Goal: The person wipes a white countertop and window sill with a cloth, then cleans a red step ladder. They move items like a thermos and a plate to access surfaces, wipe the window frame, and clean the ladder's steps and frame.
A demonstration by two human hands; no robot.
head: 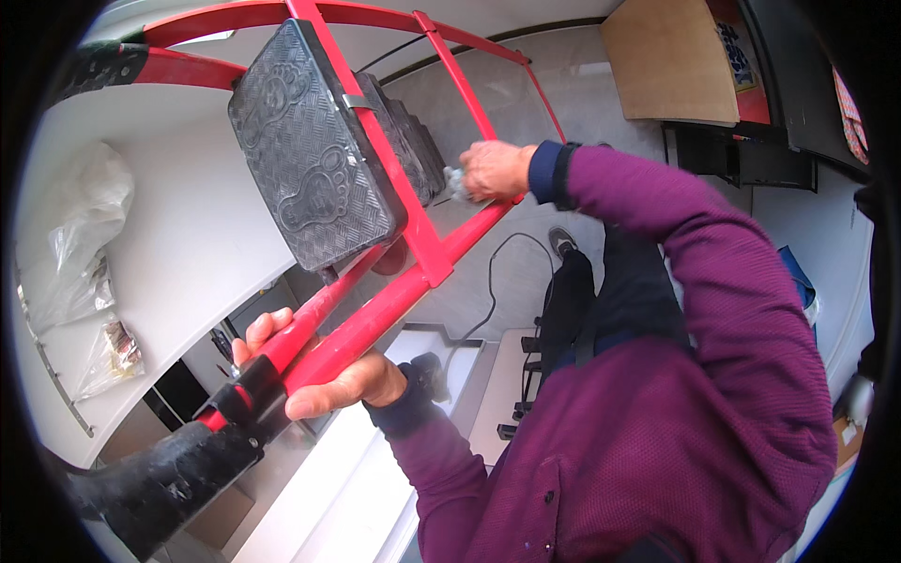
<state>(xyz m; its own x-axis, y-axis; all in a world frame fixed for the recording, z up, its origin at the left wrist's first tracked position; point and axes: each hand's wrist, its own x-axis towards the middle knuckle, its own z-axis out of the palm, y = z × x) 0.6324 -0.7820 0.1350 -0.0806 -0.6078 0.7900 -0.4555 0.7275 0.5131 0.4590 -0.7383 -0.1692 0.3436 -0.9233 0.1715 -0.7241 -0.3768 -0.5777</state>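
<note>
A red metal stepladder [366, 325] leans across the view, with black plastic end pieces at lower left. My left hand [345, 383] is wrapped around its red side rails from below, near the black joint. Closed around a crumpled pale cloth [456, 183], my right hand [496, 171] is beside a rail farther along the ladder. A black textured ladder step [317, 148] with footprint patterns faces the camera, and more black steps [412, 141] line up behind it. Part of the cloth is hidden by my fingers.
A white curved surface [190, 190] at left bears clear plastic bags [91, 204]. A cardboard panel [669, 63] stands at upper right by black furniture. A cable [490, 288] runs down to the floor near my legs. White panels [338, 485] lie below the ladder.
</note>
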